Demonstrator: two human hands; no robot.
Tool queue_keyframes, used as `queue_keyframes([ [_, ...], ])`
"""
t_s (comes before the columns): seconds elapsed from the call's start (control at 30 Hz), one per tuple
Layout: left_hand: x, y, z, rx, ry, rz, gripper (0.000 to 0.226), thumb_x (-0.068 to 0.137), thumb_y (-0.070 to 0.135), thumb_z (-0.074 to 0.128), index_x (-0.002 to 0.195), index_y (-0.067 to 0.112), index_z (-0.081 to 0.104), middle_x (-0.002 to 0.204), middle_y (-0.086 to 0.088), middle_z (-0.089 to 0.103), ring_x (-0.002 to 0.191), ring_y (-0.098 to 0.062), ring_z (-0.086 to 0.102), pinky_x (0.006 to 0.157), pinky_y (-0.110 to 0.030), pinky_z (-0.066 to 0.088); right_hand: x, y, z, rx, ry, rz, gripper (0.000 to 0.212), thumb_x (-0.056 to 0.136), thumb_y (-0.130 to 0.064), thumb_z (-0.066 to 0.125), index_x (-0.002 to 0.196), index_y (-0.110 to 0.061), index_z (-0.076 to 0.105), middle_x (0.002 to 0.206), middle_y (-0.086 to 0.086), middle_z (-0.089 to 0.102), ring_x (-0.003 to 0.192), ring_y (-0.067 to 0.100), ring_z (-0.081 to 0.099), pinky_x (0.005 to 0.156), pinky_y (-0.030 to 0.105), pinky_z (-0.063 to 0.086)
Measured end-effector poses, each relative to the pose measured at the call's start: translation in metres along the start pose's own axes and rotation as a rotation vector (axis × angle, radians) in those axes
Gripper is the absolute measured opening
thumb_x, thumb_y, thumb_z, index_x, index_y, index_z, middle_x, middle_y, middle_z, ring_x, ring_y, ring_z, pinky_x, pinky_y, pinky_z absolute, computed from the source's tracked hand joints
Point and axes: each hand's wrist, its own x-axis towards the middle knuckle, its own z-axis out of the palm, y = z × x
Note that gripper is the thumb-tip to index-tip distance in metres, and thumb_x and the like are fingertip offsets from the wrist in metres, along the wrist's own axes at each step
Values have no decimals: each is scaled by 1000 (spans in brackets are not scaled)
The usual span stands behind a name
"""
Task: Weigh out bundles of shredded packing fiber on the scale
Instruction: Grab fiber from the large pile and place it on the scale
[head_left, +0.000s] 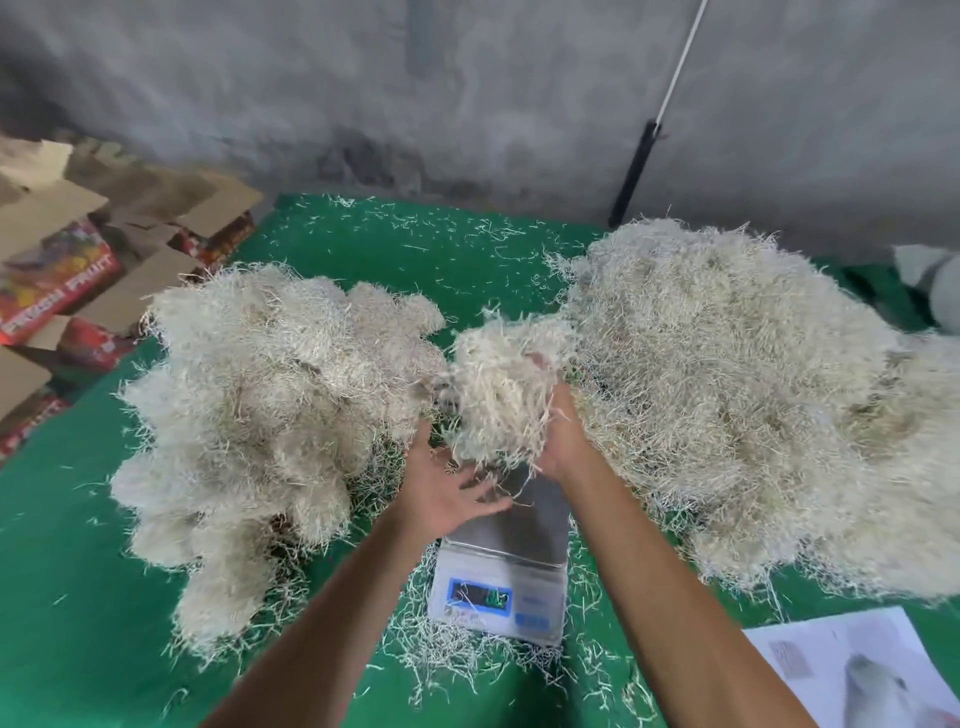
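Weighing calls for order here, so start from the big loose fiber heap (753, 395) on the right of the green tabletop (363, 249) as the supply, and keep the pile of finished bundles (249, 415) on the left well apart from it. Between them sits the digital scale (506, 566), its steel pan (524, 525) bare. Above the pan hangs the bundle of shredded fiber (498, 395), gripped from the right side by the right hand (558, 441), fingers buried in the strands. Under its lower left edge sits the left hand (441, 488), palm up, fingers spread and relaxed, touching only trailing strands.

Best lowered straight onto the middle of the pan, with no strands draping onto the tabletop or bridging to either heap, then both hands lifted clear before reading. Worth brushing the stray strands off the display (480, 596) first.

Hard to make out: the digits, blurred and crossed by fibers. Right fingers mostly hidden in the bundle. Cut off at the edges: printed cartons (57, 280) on the left, a printed sheet (852, 675) at lower right, and the far side of the loose heap.
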Motion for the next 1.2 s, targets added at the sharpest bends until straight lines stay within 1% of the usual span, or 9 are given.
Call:
queue_keyframes([
  [0.13, 2, 3, 7, 139, -42, 94, 84, 69, 53, 87, 140, 26, 51, 145, -16, 52, 129, -32, 55, 90, -39, 58, -8, 39, -12, -842, 182, 27, 86, 97, -68, 51, 153, -3, 38, 140, 15, 56, 141, 33, 48, 118, 61, 36],
  [0.23, 5, 18, 11, 335, 75, 72, 70, 71, 69, 72, 130, 32, 62, 145, -12, 48, 123, -35, 59, 97, -50, 52, -12, 44, -34, -1457, 163, -96, 56, 98, -60, 53, 87, -6, 62, 115, 18, 62, 115, 31, 57, 109, 48, 45],
  [0.33, 19, 22, 8, 702, 308, 228, 79, 94, 56, 57, 156, 19, 26, 158, -13, 31, 140, -35, 38, 115, -50, 30, -19, 33, -47, -1090, 122, -68, 52, 91, -66, 64, 95, -15, 59, 93, -1, 63, 78, 12, 63, 77, 39, 60],
  [0.47, 26, 17, 7, 854, 284, 440, 78, 99, 37, 58, 159, 15, 14, 161, -17, 25, 145, -35, 31, 116, -43, 28, -25, 32, -55, -749, 175, -188, 78, 74, -92, 59, 142, -59, 41, 152, -16, 43, 126, 7, 53, 108, 45, 45],
  [0.53, 30, 10, 12, 961, 225, 425, 77, 99, 50, 53, 158, 17, 17, 161, -14, 25, 144, -33, 34, 116, -45, 28, -22, 39, -52, -923, 53, -101, 102, 75, -86, 65, 159, -42, 26, 165, -7, 30, 140, 17, 45, 117, 47, 36],
  [0.63, 32, 7, 16, 1100, 220, 418, 72, 90, 81, 29, 120, 24, 60, 110, 2, 61, 86, -6, 59, 88, -34, 52, -17, 57, -60, -1001, 192, -89, 112, 80, -75, 68, 162, -12, 24, 164, 13, 34, 143, 26, 44, 116, 42, 36],
  [0.77, 34, 13, -5, 1156, 300, 622, 55, 101, 66, 27, 66, 28, 46, 57, 13, 37, 46, -6, 32, 50, -18, 32, -24, 66, -77, -964, 262, 25, 125, 73, -94, 54, 164, -19, 11, 168, 12, 26, 149, 35, 37, 118, 56, 35],
  [0.97, 35, 8, -54, 1228, 388, 579, 42, 103, 42, 47, 75, 12, 57, 61, -1, 43, 58, -17, 41, 56, -28, 37, -39, 87, -109, -763, 363, 4, 85, 91, -72, 55, 154, -17, 39, 155, 11, 48, 115, 16, 68, 90, 38, 61],
  [1.2, 17, -5, -75, 1103, 368, 531, 27, 102, 42, 51, 88, 20, 59, 87, -18, 60, 80, -22, 59, 78, -64, 56, -50, 109, -108, -755, 465, -73, 54, 103, -56, 49, 135, -13, 54, 104, -9, 66, 70, -16, 65, 50, 7, 48],
])
